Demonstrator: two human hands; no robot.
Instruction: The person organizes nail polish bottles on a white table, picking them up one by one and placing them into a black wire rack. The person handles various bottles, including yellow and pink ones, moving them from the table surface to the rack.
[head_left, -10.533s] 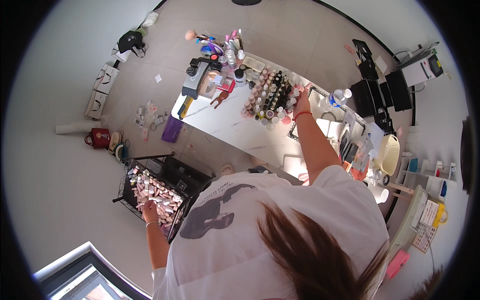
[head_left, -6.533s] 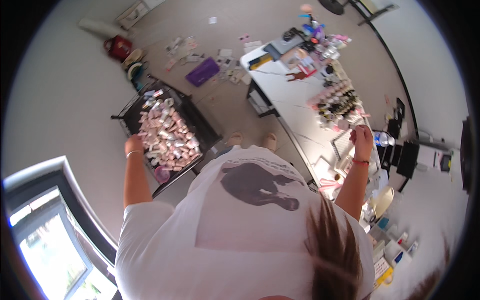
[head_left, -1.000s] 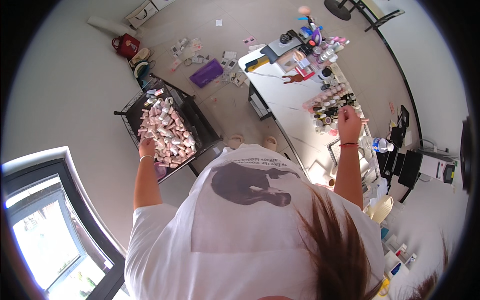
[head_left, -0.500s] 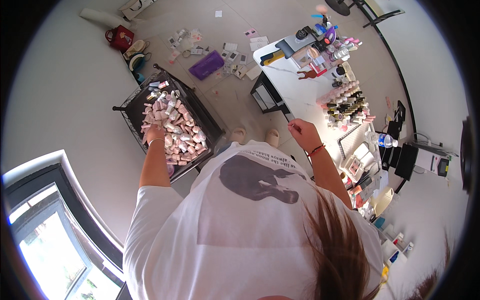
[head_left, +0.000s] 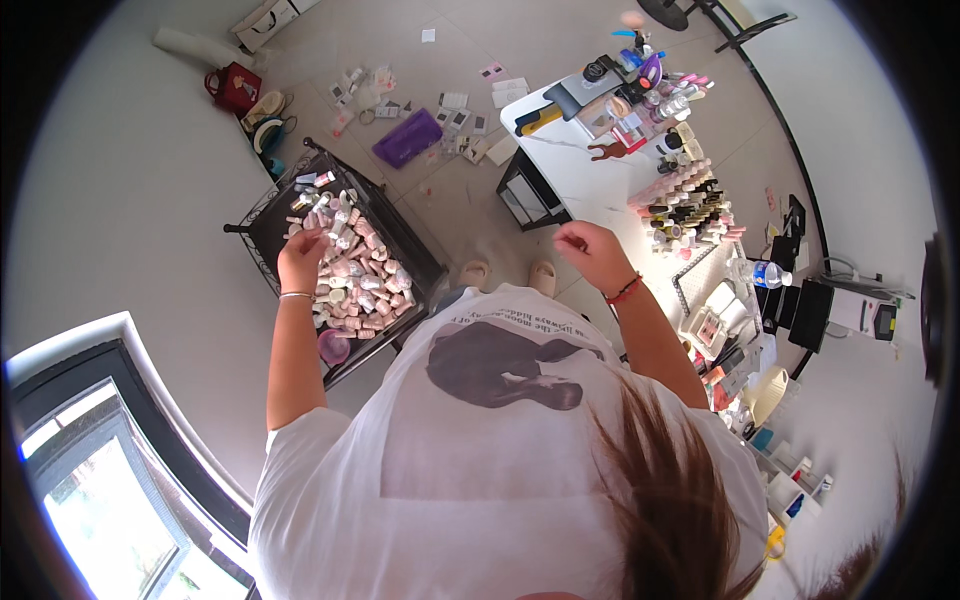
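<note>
A black cart tray (head_left: 262, 235) at the left is heaped with small pink and white bottles (head_left: 365, 275), which look like nail polish bottles. My left hand (head_left: 302, 262) is over the left side of the heap, its fingers curled together at the bottles. Whether a bottle is between those fingertips is hidden. In the air in front of the white table (head_left: 590, 185), my right hand (head_left: 592, 255) is closed, fingers bent in toward the thumb. Anything in it is too small or hidden to name. A round pink item (head_left: 334, 346) lies at the tray's near corner.
On the table stand rows of polish bottles (head_left: 690, 215), a water bottle (head_left: 768, 274) and a yellow-and-black tool (head_left: 540, 119). A purple pouch (head_left: 407, 138) and several cards (head_left: 455, 115) lie on the floor. A window (head_left: 110, 490) is at the lower left.
My left hand has drawn back slightly to the left over the bottles, uncovering the round pink item. My right hand has shifted a little left and away from me, still closed.
</note>
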